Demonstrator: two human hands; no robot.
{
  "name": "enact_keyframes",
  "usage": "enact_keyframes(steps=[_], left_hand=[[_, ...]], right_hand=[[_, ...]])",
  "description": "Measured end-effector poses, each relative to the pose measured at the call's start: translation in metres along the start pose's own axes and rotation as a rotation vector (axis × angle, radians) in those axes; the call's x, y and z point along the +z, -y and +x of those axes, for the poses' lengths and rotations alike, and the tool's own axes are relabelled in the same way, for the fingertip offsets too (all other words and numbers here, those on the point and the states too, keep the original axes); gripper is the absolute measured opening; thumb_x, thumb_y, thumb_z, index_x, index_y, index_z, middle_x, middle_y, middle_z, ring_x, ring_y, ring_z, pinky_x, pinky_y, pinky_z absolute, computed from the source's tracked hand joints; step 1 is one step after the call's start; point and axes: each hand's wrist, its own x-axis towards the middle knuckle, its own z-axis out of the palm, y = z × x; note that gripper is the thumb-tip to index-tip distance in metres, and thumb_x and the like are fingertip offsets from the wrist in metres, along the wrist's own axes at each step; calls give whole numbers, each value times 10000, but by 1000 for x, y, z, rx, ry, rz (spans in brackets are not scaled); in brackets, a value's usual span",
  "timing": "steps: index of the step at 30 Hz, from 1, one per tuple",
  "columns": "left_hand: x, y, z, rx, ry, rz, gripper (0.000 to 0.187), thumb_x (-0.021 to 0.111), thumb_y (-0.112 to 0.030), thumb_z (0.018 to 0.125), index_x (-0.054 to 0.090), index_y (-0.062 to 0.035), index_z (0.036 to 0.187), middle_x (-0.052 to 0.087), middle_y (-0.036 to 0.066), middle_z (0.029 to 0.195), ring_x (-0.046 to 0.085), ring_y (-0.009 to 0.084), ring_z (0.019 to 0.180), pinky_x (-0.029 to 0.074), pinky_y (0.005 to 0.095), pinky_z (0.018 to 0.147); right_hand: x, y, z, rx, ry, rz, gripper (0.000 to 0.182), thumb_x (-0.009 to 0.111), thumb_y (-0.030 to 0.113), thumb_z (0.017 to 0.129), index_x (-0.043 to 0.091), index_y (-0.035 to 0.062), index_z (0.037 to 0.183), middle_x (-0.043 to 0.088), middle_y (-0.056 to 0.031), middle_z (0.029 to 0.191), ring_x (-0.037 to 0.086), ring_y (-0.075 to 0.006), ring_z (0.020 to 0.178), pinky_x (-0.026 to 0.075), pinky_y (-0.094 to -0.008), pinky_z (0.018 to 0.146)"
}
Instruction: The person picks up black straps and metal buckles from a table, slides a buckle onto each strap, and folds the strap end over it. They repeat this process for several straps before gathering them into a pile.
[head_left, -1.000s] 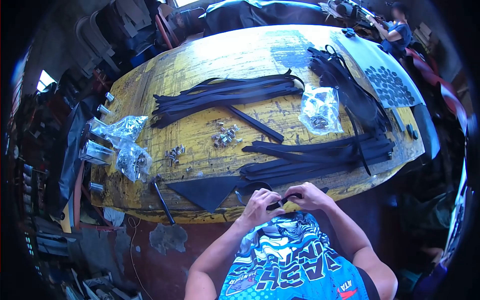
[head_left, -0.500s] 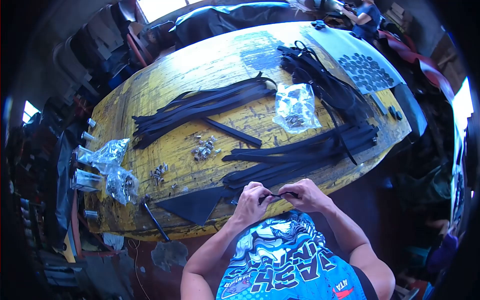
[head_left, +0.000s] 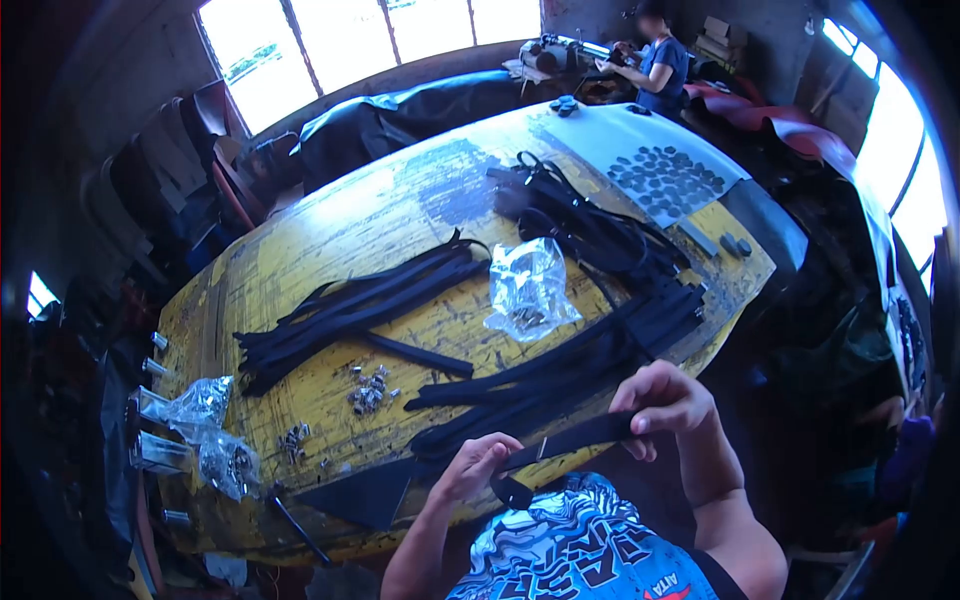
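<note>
You had a black strap stretched between your hands, in front of your torso and just above the near edge of the yellow worktable. A thin metal piece crossed it closer to your left hand, and a short length of the strap curled down below that hand. This one piece looked partway through: the metal was at the strap, but whether it was fixed there could not be told. Plenty seemed left, judging by the loose metal fittings heaped on the wood, the smaller pile beside them and the clear plastic bag with more inside. Long black strips lay in a middle bundle and a nearer bundle; how many were finished, the view did not show. The long-handled tool lay untouched at the front edge

Your left hand was low, its forearm angled inward from the side, thumb and fingers pinching the strap near the metal. Your right hand was raised higher and farther out, the elbow bent and the forearm steep, with its thumb pressing the strap's other stretch against the fingers, so that the part between ran fairly straight and sloped up to the right
</note>
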Motion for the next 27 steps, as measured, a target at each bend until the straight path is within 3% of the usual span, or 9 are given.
enact_keyframes(steps=[2,4,7,10,20,24,25,26,27], left_hand=[[-5,39,14,-32,-34,20,608,459,-552,977,649,25,1009,590,5,715,524,65,655,417,219,613],[-4,64,22,-93,-12,-151,597,418,-536,999,651,13,1029,640,42,793,583,91,737,444,234,688],[9,90,39,15,-302,-187,552,378,-491,1028,624,-7,1131,680,79,972,632,133,877,460,264,801],[0,134,37,-154,-468,-155,514,354,-454,1043,570,-33,1242,665,91,1129,639,165,987,457,294,883],[26,165,-15,-286,-720,-281,351,470,-325,1032,582,-51,1221,678,76,1102,650,158,939,487,285,819],[33,175,-23,-315,-730,-339,302,495,-263,1026,576,-47,1221,674,74,1099,647,150,928,496,280,795],[36,174,-25,-323,-723,-325,296,497,-253,1025,574,-46,1223,673,73,1101,646,147,928,494,276,795],[38,169,-23,-336,-715,-311,291,499,-242,1024,573,-45,1225,673,73,1102,645,145,928,492,273,795],[41,165,-22,-353,-706,-299,286,501,-231,1023,571,-44,1227,672,72,1103,644,142,928,490,270,795]], right_hand=[[-12,16,16,-117,36,90,235,580,65,955,566,-84,1136,675,-172,762,666,-166,554,513,-237,437],[-27,28,35,-120,18,127,246,555,96,974,561,-79,1149,676,-185,774,647,-177,498,495,-239,403],[-56,44,79,-133,-20,112,267,541,135,989,576,-75,1150,677,-166,790,619,-154,454,485,-228,395],[-98,60,133,-119,-106,-59,320,563,167,979,574,-67,1196,685,-113,854,608,-111,514,491,-206,454],[-286,147,202,-96,-321,-310,304,587,217,972,583,1,1185,693,-115,933,636,-135,626,535,-268,568],[-364,127,163,220,-686,-798,250,602,200,932,638,34,1115,690,-82,895,675,-171,734,548,-289,579],[-406,107,151,365,-831,-971,281,639,225,876,666,47,1091,711,-114,915,688,-201,817,560,-334,661],[-457,82,133,368,-788,-1615,349,657,296,837,700,20,1046,716,-161,1025,692,-295,919,542,-409,807],[-461,65,117,647,-940,-1665,342,645,286,812,709,34,1033,683,-197,1098,659,-333,1032,528,-399,864]])
